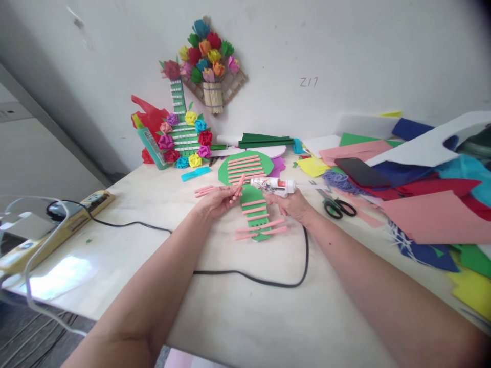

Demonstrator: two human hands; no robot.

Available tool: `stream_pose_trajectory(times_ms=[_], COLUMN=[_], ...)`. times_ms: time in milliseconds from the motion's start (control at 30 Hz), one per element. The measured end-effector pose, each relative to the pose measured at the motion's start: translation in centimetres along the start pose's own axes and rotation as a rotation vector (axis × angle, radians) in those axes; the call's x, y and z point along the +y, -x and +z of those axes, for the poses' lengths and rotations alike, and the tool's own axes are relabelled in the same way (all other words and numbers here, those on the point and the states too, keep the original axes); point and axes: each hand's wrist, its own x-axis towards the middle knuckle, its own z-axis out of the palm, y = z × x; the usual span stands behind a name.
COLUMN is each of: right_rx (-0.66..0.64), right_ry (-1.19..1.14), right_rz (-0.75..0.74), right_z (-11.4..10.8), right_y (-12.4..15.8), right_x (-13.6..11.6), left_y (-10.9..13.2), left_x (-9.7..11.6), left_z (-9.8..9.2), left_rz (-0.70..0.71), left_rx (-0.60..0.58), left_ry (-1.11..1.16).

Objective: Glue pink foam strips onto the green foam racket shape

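Observation:
My left hand point(219, 201) pinches a pink paper stick point(240, 183) that tilts up to the right. The white glue gun point(273, 185) is gripped in my right hand point(290, 204), its nozzle pointing left and at or very near the stick. Below both hands lies a green guitar-shaped cutout point(249, 193) with pink sticks across its body and neck. Several loose-ended pink sticks point(268, 230) cross at its near end. A small bunch of pink sticks point(204, 190) rests just left of my left hand.
A black cord point(249, 277) loops across the table to a power strip point(57, 230) at left. Scissors point(339, 207), a phone point(362, 172) and piled coloured paper point(437, 217) lie at right. A flower-trimmed paper guitar point(184, 138) and a glue bottle point(151, 148) stand behind.

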Motion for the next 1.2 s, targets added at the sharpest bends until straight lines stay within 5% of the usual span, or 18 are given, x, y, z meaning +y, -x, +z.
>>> stream_pose_trajectory(times_ms=[100,1200], right_rx=[0.000,0.111], right_ry=[0.005,0.057], right_rz=[0.003,0.035], right_z=[0.0,0.2], right_y=[0.0,0.2], right_x=[0.1,-0.8], left_y=[-0.1,0.2], left_x=[0.0,0.1], left_z=[-0.1,0.2], left_rz=[0.011,0.006], left_rx=[-0.076,-0.092], left_ry=[-0.031,-0.095])
